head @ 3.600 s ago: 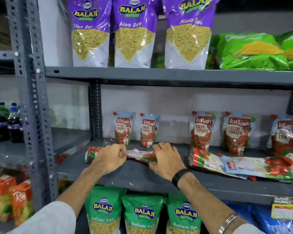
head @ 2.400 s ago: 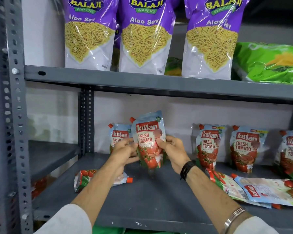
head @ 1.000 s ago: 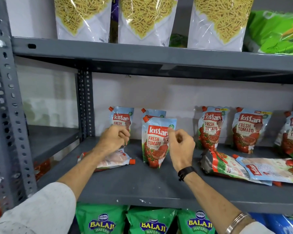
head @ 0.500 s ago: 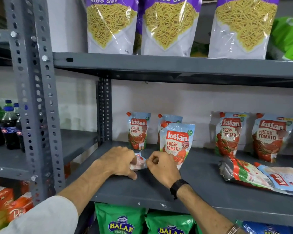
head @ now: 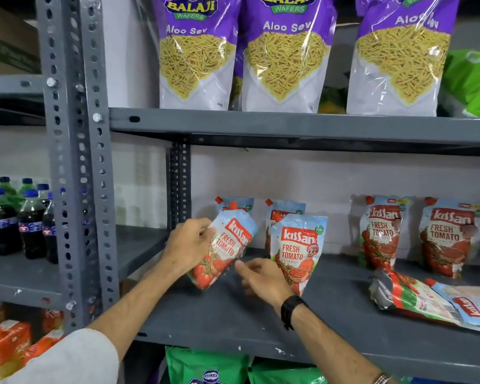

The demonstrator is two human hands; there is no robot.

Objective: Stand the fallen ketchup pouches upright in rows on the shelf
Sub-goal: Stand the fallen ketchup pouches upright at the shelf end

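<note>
My left hand grips a ketchup pouch by its upper left edge and holds it tilted to the right, its base low over the grey shelf. Just right of its base hovers my right hand, fingers spread, holding nothing. An upright pouch stands in front beside it, with two more upright pouches behind at the back wall. Two further upright pouches stand at the right. Fallen pouches lie flat at the right front.
Tall purple snack bags fill the shelf above. A perforated grey upright stands at the left, with dark drink bottles on the neighbouring shelf. Green snack bags sit below, orange packs at lower left.
My left hand has lifted the fallen pouch off the shelf and tipped it up. My right hand let go and now hovers beside its base. The camera tilted upward.
</note>
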